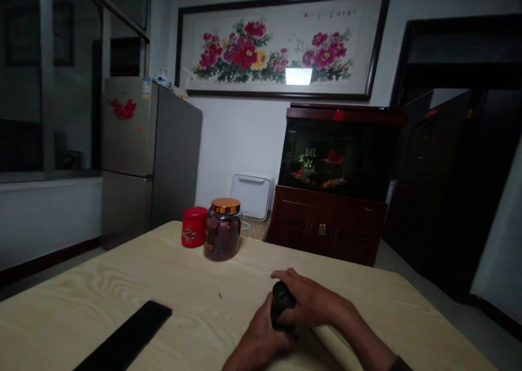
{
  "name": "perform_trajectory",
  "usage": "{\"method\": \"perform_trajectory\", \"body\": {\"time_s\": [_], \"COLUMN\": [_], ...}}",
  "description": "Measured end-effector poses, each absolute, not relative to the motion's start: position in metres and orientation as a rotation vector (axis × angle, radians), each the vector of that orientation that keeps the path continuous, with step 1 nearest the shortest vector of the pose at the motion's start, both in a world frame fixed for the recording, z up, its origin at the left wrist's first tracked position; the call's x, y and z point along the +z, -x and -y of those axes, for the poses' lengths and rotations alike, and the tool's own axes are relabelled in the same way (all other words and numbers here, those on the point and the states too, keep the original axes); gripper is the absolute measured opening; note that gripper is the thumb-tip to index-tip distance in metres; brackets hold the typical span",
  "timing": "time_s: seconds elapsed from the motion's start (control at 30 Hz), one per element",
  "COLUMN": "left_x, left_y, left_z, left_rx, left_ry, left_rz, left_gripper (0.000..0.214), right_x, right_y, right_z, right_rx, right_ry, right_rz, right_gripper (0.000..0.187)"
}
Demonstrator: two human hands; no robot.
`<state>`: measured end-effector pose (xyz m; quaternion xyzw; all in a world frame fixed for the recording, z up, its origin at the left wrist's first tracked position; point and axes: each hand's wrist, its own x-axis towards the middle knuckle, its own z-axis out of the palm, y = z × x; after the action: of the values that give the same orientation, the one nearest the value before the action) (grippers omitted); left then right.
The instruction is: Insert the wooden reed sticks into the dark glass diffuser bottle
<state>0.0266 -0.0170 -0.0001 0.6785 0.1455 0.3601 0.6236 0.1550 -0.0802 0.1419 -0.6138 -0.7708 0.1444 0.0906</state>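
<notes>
Low in the head view, a small dark object with a rounded top (281,297) is held upright between both hands over the table. Its exact kind cannot be made out. My left hand (261,330) is closed around its lower left side, partly hidden. From the right, my right hand (312,300) grips the same object, with one finger reaching past its top. Below the hands there is a dark area whose shape is unclear. A long flat black object (126,335) lies on the table to the left of my hands.
On the pale wood-grain table (196,284), a red canister (194,227) stands beside a clear jar (222,235) with a copper-coloured lid and dark contents. Beyond are a fridge (128,142), a white flat appliance (250,196) and a fish tank (334,153) on a cabinet.
</notes>
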Motion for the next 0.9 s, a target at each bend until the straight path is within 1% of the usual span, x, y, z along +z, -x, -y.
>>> {"method": "perform_trajectory", "body": {"time_s": [0.03,0.07,0.13,0.2,0.33,0.43,0.53,0.63,0.77,0.83,0.9], "left_x": [0.000,0.000,-0.003,-0.005,-0.008,-0.008,-0.010,-0.011,-0.011,-0.011,-0.010], "left_y": [-0.025,-0.024,-0.023,-0.022,-0.021,-0.021,-0.023,-0.023,-0.023,-0.022,-0.022], "left_z": [0.018,0.017,0.015,0.013,0.010,0.010,0.011,0.010,0.009,0.009,0.009], "left_rx": [0.856,0.881,0.901,0.896,0.854,0.827,0.847,0.839,0.848,0.857,0.856], "left_ry": [-1.565,-1.578,-1.604,-1.619,-1.666,-1.683,-1.686,-1.686,-1.668,-1.662,-1.660], "left_rz": [-0.371,-0.408,-0.461,-0.487,-0.540,-0.577,-0.577,-0.549,-0.496,-0.504,-0.531], "left_gripper": [0.079,0.078,0.077,0.075,0.072,0.069,0.063,0.060,0.069,0.073,0.074], "right_x": [0.143,0.144,0.147,0.152,0.159,0.159,0.153,0.148,0.153,0.159,0.162], "right_y": [-0.158,-0.160,-0.162,-0.161,-0.151,-0.142,-0.137,-0.140,-0.153,-0.156,-0.154], "right_z": [0.079,0.078,0.075,0.072,0.071,0.073,0.073,0.075,0.078,0.078,0.077], "right_rx": [0.459,0.478,0.479,0.436,0.285,0.112,0.009,0.077,0.270,0.367,0.372], "right_ry": [1.759,1.704,1.666,1.732,1.971,2.100,2.173,2.145,1.861,1.766,1.765], "right_rz": [2.335,2.373,2.415,2.408,2.387,2.350,2.304,2.270,2.329,2.424,2.492], "right_gripper": [0.080,0.078,0.068,0.061,0.054,0.054,0.060,0.068,0.072,0.072,0.068]}}
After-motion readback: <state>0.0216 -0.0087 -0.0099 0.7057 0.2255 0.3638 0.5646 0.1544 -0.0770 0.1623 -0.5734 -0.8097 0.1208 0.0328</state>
